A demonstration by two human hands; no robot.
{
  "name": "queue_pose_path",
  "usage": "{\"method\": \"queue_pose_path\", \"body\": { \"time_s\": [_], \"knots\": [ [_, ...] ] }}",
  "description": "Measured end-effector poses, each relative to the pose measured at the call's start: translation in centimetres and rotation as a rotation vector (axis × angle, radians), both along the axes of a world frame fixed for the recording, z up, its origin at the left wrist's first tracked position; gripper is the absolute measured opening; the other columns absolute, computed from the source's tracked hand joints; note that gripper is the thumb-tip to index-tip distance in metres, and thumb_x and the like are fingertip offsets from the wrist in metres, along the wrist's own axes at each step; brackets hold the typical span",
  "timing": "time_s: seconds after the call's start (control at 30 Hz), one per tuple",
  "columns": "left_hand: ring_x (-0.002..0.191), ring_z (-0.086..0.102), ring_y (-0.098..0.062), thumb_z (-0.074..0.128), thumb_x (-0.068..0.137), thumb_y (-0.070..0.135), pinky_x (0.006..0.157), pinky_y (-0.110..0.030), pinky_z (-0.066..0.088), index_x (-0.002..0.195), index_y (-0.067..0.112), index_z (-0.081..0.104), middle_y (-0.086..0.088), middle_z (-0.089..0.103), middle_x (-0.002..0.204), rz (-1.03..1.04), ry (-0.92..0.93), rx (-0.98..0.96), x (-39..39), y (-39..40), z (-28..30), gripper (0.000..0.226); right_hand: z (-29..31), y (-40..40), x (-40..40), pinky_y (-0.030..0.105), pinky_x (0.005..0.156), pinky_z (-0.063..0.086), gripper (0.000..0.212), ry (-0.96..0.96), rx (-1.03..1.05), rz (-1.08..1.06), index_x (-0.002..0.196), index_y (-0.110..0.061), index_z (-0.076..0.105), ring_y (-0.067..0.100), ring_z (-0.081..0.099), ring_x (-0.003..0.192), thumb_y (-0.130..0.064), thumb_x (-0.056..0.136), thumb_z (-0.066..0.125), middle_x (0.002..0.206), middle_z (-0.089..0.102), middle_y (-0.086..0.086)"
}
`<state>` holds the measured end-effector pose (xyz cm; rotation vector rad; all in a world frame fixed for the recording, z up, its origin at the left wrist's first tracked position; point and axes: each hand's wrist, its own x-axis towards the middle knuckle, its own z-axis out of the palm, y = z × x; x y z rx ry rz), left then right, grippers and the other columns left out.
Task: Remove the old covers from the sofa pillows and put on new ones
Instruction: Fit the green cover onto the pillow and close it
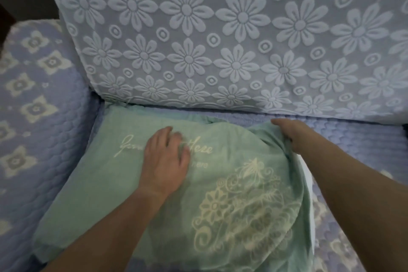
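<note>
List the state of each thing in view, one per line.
Green pillow cover: lying on the seat, right edge bunched and lifted.
White pillow insert: a strip showing at the cover's right edge.
Left hand: flat, pressing on the cover.
Right hand: gripping the cover's right edge.
Floral back cushion: upright behind the pillow.

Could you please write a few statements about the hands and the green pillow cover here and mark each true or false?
1. The left hand lies flat on the green cover. True.
2. The right hand hangs free of the cover. False: its fingers grip the cover's right edge.
3. The cover bears pale script and a floral print. True.
4. The cover lies on a bare wooden floor. False: it lies on the quilted sofa seat.
</note>
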<state>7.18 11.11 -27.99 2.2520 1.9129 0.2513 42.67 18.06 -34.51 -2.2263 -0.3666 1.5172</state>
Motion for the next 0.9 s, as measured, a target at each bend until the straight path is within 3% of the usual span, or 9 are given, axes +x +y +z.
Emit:
{"method": "queue_pose_path", "body": {
  "time_s": [0.13,0.2,0.3,0.4,0.5,0.6,0.7,0.8,0.9],
  "knots": [
    [0.133,0.048,-0.027,0.025,0.1,0.047,0.115,-0.047,0.032,0.14,0.019,0.055,-0.007,0.058,0.14,-0.105,0.143,-0.175,2.9,6.4,-0.6,0.058,2.6,1.1,-3.7,0.031,0.095,0.048,0.043,-0.19,-0.018,0.43,0.13,0.001,0.059,0.033,0.06,0.12,-0.03,0.101,0.054,0.13,0.063,0.018],
    [0.136,0.047,-0.024,0.014,0.103,0.052,0.119,-0.049,0.024,0.144,0.024,0.05,-0.005,0.057,0.145,-0.083,0.251,-0.393,2.9,10.6,-1.0,0.061,3.0,0.6,-4.0,0.032,0.096,0.043,0.039,-0.3,0.034,0.603,0.133,0.002,0.057,0.033,0.055,0.125,-0.02,0.107,0.038,0.137,0.058,0.021],
    [0.136,0.048,-0.023,0.015,0.103,0.063,0.118,-0.043,0.023,0.14,0.026,0.056,-0.003,0.055,0.147,-0.11,0.426,-0.732,2.7,12.8,-0.9,0.066,2.9,-0.2,-1.8,0.036,0.08,0.045,0.038,-0.291,0.004,0.587,0.108,0.009,0.065,0.036,0.061,0.108,-0.021,0.105,0.041,0.113,0.064,0.027],
    [0.102,0.067,-0.027,0.032,0.105,0.056,0.086,-0.033,0.048,0.102,0.022,0.074,-0.007,0.074,0.108,-0.274,0.378,-0.51,1.3,9.0,0.2,0.054,2.7,-0.3,3.6,0.037,0.09,0.046,0.05,-0.445,0.047,0.479,0.109,0.006,0.065,0.04,0.061,0.111,-0.029,0.101,0.029,0.116,0.064,0.03],
    [0.061,0.067,-0.031,0.036,0.099,0.052,0.058,-0.036,0.052,0.069,0.019,0.068,-0.007,0.069,0.064,-0.233,0.374,-0.168,1.1,7.1,1.3,0.055,1.5,-1.0,5.6,0.043,0.102,0.042,0.046,-0.52,0.046,0.153,0.117,0.011,0.061,0.045,0.056,0.12,-0.026,0.106,0.036,0.126,0.058,0.036],
    [0.092,0.062,-0.033,0.046,0.093,0.047,0.082,-0.045,0.048,0.099,0.022,0.072,-0.012,0.066,0.095,-0.057,0.419,-0.17,2.9,8.2,1.1,0.037,0.3,-1.9,3.8,0.042,0.104,0.04,0.049,-0.45,0.002,0.123,0.123,0.011,0.06,0.045,0.052,0.125,-0.03,0.106,0.039,0.132,0.055,0.034],
    [0.131,0.043,-0.038,0.047,0.095,0.049,0.11,-0.052,0.033,0.141,0.027,0.054,-0.017,0.049,0.142,0.033,0.262,-0.139,5.7,6.6,1.4,0.052,1.3,-4.0,4.6,0.043,0.094,0.047,0.048,-0.401,0.045,0.019,0.106,0.002,0.067,0.042,0.061,0.109,-0.042,0.1,0.05,0.11,0.066,0.027],
    [0.145,0.031,-0.038,0.034,0.098,0.053,0.119,-0.056,0.021,0.148,0.032,0.049,-0.013,0.039,0.156,-0.071,0.221,-0.156,7.4,0.4,2.0,0.056,4.2,-8.8,5.3,0.038,0.073,0.054,0.048,-0.051,0.105,-0.163,0.102,-0.011,0.065,0.03,0.068,0.088,-0.057,0.097,0.052,0.096,0.07,0.012],
    [0.149,0.024,-0.042,0.035,0.1,0.053,0.119,-0.06,0.019,0.152,0.031,0.043,-0.016,0.032,0.162,-0.103,0.259,-0.196,6.5,-6.5,1.8,0.057,5.2,-14.7,3.6,0.033,0.071,0.051,0.041,0.085,0.093,-0.147,0.109,-0.017,0.065,0.02,0.065,0.091,-0.055,0.096,0.055,0.104,0.07,0.007]
  ]
}}
